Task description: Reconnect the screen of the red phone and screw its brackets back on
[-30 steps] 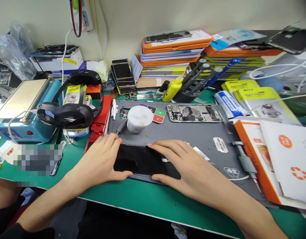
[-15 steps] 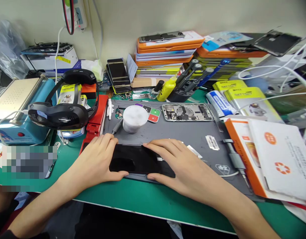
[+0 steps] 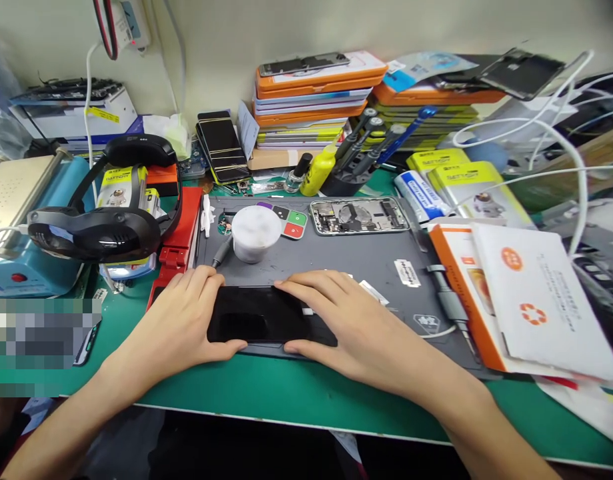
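Phone is held at both ends by my left hand and right hand; screen is dark, what is done or remaining I cannot tell.

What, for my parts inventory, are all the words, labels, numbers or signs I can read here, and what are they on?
"BATTERY": yellow box by the headset.
"BATTERY": front yellow box at right.
Orange recycling-style sign: white package.
Too small or blurred: other print on these, and lettering on the orange box, blue-and-white pack, blade and mat emblem.
Phone: no text visible.
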`<state>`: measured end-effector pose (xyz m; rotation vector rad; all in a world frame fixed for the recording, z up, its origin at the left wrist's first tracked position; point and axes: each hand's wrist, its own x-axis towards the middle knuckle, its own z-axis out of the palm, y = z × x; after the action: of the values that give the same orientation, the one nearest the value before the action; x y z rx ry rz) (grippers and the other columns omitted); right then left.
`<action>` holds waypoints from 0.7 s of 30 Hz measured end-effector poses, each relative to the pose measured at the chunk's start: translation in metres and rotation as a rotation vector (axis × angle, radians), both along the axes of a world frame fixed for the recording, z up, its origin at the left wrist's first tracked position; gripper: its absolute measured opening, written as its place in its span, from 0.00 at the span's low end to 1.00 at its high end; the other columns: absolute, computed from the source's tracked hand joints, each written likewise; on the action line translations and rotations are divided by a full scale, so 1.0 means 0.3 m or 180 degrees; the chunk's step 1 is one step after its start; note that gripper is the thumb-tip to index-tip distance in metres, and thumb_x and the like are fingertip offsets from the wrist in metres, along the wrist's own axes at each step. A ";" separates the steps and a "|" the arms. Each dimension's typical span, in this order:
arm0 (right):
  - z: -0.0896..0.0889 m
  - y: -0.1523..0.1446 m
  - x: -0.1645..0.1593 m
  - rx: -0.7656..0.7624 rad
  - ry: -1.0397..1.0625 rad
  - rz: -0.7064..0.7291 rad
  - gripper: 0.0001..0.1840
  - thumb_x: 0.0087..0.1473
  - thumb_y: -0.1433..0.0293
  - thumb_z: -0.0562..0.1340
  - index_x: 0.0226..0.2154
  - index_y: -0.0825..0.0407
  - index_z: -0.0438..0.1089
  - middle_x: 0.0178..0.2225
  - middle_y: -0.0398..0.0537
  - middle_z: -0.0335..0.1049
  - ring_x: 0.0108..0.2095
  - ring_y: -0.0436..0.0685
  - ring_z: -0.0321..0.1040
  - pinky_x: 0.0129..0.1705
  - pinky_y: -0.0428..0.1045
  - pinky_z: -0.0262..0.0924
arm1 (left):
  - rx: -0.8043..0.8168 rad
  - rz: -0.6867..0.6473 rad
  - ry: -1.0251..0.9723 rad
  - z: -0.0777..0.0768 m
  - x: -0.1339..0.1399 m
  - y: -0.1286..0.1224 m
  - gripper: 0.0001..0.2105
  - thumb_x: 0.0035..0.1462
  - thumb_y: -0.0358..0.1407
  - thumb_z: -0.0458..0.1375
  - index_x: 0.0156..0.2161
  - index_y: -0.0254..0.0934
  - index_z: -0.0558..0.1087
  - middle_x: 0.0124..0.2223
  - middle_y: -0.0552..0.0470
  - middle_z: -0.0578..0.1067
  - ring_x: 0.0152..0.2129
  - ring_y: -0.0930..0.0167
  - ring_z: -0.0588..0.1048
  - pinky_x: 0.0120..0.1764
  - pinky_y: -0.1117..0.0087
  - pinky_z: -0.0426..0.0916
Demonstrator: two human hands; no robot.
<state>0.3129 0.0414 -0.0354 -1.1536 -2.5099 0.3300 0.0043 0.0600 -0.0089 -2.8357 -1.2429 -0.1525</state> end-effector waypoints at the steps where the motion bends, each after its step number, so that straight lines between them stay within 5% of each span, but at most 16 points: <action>1: 0.002 0.000 0.000 0.0001 0.0004 -0.0008 0.35 0.70 0.57 0.72 0.71 0.51 0.63 0.64 0.61 0.74 0.62 0.70 0.74 0.62 0.66 0.75 | 0.0008 -0.0010 0.0002 0.000 0.000 0.001 0.37 0.60 0.60 0.72 0.57 0.31 0.69 0.58 0.33 0.77 0.52 0.48 0.81 0.53 0.47 0.81; 9: 0.011 0.000 0.007 0.0038 0.0015 0.0032 0.40 0.67 0.57 0.75 0.71 0.54 0.62 0.64 0.60 0.73 0.63 0.69 0.72 0.63 0.64 0.71 | 0.0072 -0.0074 0.0067 -0.006 -0.005 0.009 0.37 0.61 0.59 0.71 0.60 0.30 0.68 0.59 0.32 0.75 0.51 0.47 0.80 0.52 0.44 0.82; 17: 0.014 -0.007 0.013 0.0058 -0.0020 -0.0024 0.38 0.70 0.56 0.72 0.71 0.57 0.63 0.64 0.60 0.73 0.63 0.69 0.71 0.63 0.64 0.71 | 0.0056 -0.0049 0.0181 -0.008 -0.005 0.009 0.32 0.73 0.60 0.51 0.64 0.32 0.65 0.58 0.31 0.74 0.52 0.46 0.78 0.52 0.41 0.80; 21: 0.010 -0.007 0.016 0.0092 0.0019 -0.0060 0.36 0.73 0.56 0.69 0.71 0.59 0.63 0.63 0.61 0.74 0.62 0.70 0.70 0.61 0.65 0.72 | -0.0080 0.0020 0.0128 -0.015 -0.015 0.003 0.31 0.73 0.59 0.52 0.67 0.35 0.63 0.60 0.32 0.73 0.54 0.45 0.77 0.55 0.40 0.77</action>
<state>0.3175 0.0392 -0.0323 -1.1627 -2.4888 0.2906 -0.0003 0.0610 -0.0133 -2.8405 -1.2549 -0.0800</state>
